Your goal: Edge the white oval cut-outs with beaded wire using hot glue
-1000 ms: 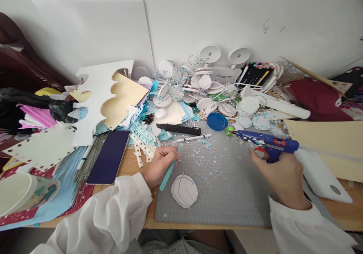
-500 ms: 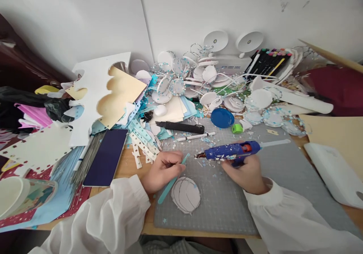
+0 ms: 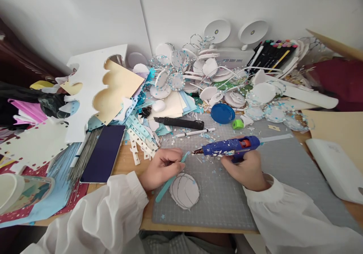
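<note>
My left hand (image 3: pixel 164 167) is closed in a pinch around slim teal tweezers (image 3: pixel 163 190). At their tip is a small light-blue piece (image 3: pixel 187 154), too small to make out well. My right hand (image 3: pixel 245 170) is wrapped around the grip of a blue glue gun (image 3: pixel 224 147), spotted with dried glue. Its nozzle points left and sits just right of the tweezers' tip, with a narrow gap between. A clear glue stick (image 3: pixel 276 137) sticks out of the back. Below the hands, a white disc (image 3: pixel 185 191) with curved wire lines lies on the grey cutting mat (image 3: pixel 218 212).
A black craft knife (image 3: pixel 181 122), a white pen (image 3: pixel 195 132), a blue lid (image 3: pixel 222 113) and a green sharpener-like block (image 3: pixel 237 124) lie beyond the hands. Many white discs with wire pile up behind. A phone (image 3: pixel 103 153) and a cup (image 3: pixel 17 193) stand left.
The glue gun's nozzle has come slightly left, closer to the tweezers' tip. Both hands keep their holds, and the camera view has shifted a little.
</note>
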Tool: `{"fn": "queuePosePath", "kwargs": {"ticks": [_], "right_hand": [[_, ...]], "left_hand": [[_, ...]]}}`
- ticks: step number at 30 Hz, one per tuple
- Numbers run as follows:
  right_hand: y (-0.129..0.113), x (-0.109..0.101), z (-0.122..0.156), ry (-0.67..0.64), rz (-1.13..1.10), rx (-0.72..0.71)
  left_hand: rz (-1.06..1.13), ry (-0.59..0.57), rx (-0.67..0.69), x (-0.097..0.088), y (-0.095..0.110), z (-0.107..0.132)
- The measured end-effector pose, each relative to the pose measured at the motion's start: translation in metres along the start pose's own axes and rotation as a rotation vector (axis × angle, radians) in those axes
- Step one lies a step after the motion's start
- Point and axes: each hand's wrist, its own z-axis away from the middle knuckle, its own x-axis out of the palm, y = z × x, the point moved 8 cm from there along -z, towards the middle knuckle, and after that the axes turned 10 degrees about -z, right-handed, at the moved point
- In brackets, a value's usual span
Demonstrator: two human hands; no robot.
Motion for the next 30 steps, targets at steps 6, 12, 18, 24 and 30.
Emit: {"fn": "queuePosePath", "kwargs": {"ticks": [6,12,18,24,30], "right_hand": [[-0.0076,-0.0001,-0.0009,0.013,0.025,-0.126],[-0.0083,-0.0003,-0.0012,0.010,0.051,-0.140],[-0.0074,0.0008,0.0006,0.003,0.065,-0.158],[-0.0045,0.0012,0.0010,-0.004,0.063,-0.149],[-0.0089,0.0014,0.0016,-0.001,0.099,-0.221]], "left_hand": [[0.016,-0.006,0.004,0.0009,-0.0025,0.0002],[0.013,-0.010,0.003,0.0009,-0.0016,-0.0002],[0.023,-0.007,0.000,0.0013,-0.0009,-0.0001],[0.005,-0.010,-0.005,0.0009,-0.0027,0.0001],[0.013,-0.017,-0.002,0.0016,-0.0017,-0.0007]]}}
